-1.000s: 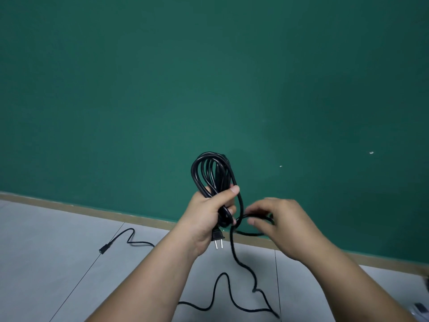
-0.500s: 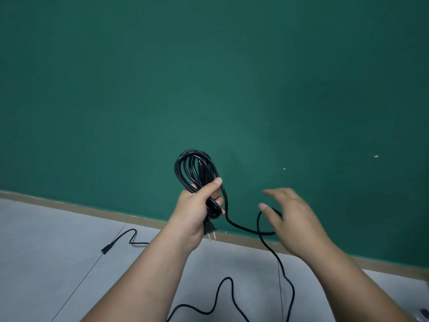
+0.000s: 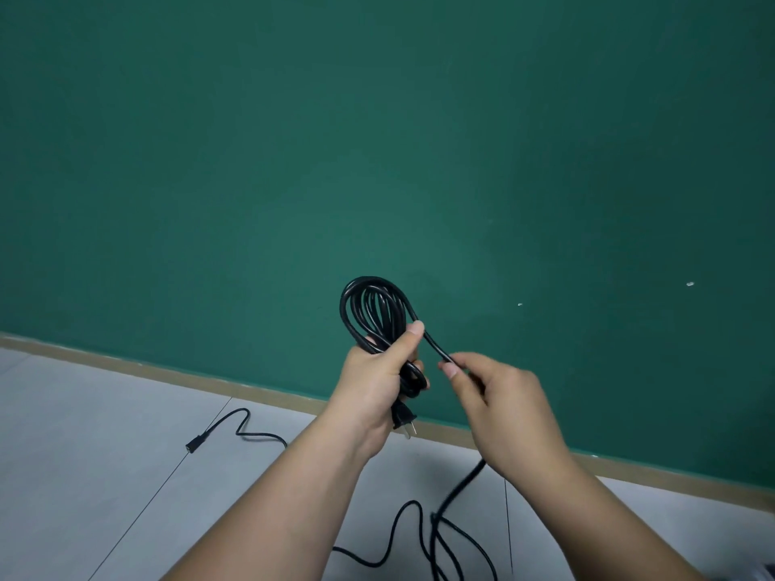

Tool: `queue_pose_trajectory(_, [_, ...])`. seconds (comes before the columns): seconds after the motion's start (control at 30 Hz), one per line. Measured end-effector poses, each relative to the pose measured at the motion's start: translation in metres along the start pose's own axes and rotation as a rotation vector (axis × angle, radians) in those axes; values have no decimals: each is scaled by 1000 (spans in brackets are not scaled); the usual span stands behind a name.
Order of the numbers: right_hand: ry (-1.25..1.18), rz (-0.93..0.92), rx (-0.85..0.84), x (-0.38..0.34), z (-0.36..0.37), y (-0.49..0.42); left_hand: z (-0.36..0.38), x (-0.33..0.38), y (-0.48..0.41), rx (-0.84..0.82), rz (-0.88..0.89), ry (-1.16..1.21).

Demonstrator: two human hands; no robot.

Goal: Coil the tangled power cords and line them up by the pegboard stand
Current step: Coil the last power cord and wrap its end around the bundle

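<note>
The black power cord (image 3: pixel 346 325) is taking shape as a bundle of several loops, held up in front of the green wall (image 3: pixel 377 140). The left hand (image 3: pixel 377 383) is gripping the bundle around its middle, thumb pressing across the strands, and the pronged plug (image 3: pixel 404 421) is dangling just below the fist. The right hand (image 3: pixel 499 404) is pinching the running strand just beside the loops, apparently feeding in another turn. From there the cord is dropping to the tiled floor (image 3: pixel 105 454), where a good stretch is lying in loose waves (image 3: pixel 398 522), ending at the far connector (image 3: pixel 193 446) near the baseboard (image 3: pixel 167 371). I'd judge this cord roughly half coiled, with the slack on the floor left to wind. Nothing is lined up yet, and I can't see any pegboard stand or other cords from here.
</note>
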State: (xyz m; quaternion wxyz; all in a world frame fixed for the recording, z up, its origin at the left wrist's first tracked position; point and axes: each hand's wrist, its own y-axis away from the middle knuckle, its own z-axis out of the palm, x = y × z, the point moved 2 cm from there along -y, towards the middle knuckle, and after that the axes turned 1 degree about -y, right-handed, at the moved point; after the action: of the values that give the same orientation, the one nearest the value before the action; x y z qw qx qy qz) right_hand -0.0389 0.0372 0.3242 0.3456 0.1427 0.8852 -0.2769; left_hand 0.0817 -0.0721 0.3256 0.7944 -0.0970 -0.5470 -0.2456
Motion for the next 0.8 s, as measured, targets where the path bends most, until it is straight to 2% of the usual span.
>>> queue_pose_trajectory(0.23, [468,-77,-123,-18,4,7,4,-4,4,15,-46,-136])
queue_pose_trajectory(0.33, [536,-84,-179,-21,1,6,3,-4,5,29,-69,-142])
queue_pose_trajectory(0.47, [379,-71,-243,-17,1,7,6,1,9,-43,-89,-4])
queue_pose_trajectory(0.57, [125,74,-298,3,4,5,6,5,9,-25,-104,76])
queue_pose_trajectory(0.67, [-129,184,-388,12,7,3,4,5,5,78,-110,254])
queue_pose_trajectory(0.73, [-214,210,-455,10,8,3,1,4,-1,170,-102,394])
queue_pose_trajectory(0.8, [-288,258,-503,8,10,4,-5,1,-9,254,-79,373])
